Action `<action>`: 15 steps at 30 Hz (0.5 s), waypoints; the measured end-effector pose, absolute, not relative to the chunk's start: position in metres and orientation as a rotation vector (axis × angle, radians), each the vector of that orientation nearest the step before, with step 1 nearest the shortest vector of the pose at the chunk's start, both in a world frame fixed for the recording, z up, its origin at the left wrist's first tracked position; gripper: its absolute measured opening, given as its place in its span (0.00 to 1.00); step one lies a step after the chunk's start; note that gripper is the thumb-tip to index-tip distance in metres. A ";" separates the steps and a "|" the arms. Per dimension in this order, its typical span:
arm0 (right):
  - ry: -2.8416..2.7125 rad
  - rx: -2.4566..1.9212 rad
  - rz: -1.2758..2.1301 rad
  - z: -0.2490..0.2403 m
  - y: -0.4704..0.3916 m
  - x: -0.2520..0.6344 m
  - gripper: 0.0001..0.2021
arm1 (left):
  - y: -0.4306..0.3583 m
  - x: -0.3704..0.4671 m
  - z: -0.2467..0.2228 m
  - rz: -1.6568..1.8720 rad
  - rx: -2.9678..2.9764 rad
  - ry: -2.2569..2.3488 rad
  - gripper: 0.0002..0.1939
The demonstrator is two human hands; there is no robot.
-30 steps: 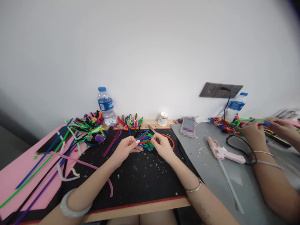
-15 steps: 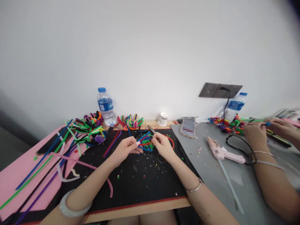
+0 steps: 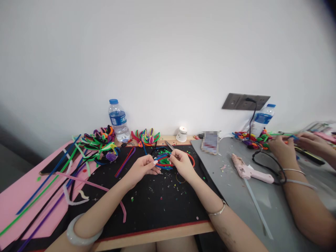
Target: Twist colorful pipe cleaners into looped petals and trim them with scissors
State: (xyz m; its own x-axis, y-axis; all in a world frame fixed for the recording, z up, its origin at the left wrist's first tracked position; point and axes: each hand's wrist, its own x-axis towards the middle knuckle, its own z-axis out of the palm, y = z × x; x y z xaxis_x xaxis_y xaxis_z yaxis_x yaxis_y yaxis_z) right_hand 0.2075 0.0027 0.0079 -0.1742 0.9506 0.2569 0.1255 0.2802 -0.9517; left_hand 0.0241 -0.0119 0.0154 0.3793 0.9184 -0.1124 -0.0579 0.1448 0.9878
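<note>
My left hand (image 3: 145,166) and my right hand (image 3: 181,161) face each other over the black mat (image 3: 162,203). Between them stretch blue and red pipe cleaners (image 3: 163,158), pinched at the left end by my left thumb and fingers and at the right end by my right. Behind and below lie green pipe cleaners (image 3: 165,162), partly hidden by the held strands; I cannot tell whether they are joined. Scissors (image 3: 169,145) lie just behind my right hand. A red and purple bent pipe cleaner pair (image 3: 126,161) rests left of my left hand.
Pipe cleaner flowers (image 3: 98,145) and a water bottle (image 3: 118,120) stand at the back left. Long loose pipe cleaners (image 3: 49,189) cross the pink board (image 3: 23,182). A white cup (image 3: 181,134) is at the wall. A pink glue gun (image 3: 249,172) lies right, near a co-worker's hands (image 3: 285,148).
The blue and red pipe cleaners between my hands have swung from a slant to nearly level. My hands have barely shifted. The co-worker's near hand has moved slightly left.
</note>
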 end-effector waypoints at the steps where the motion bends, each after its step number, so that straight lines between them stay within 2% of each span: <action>1: -1.538 -1.026 1.042 0.008 0.003 0.207 0.08 | -0.012 0.024 0.015 0.884 1.204 0.927 0.14; 11: -1.631 -1.068 0.850 0.008 0.000 0.207 0.08 | -0.007 0.023 0.009 0.975 1.197 0.929 0.13; 15: -1.528 -1.049 1.049 0.004 0.006 0.210 0.10 | -0.008 0.025 0.010 0.996 1.185 0.947 0.13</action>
State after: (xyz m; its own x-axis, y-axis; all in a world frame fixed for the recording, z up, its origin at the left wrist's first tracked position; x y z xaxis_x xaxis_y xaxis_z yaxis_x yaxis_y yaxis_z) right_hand 0.2099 0.0056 0.0044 -0.1588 0.9585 0.2366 0.1230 0.2570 -0.9585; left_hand 0.0247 -0.0084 0.0100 0.2884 0.9555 -0.0617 -0.1098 0.0970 0.9892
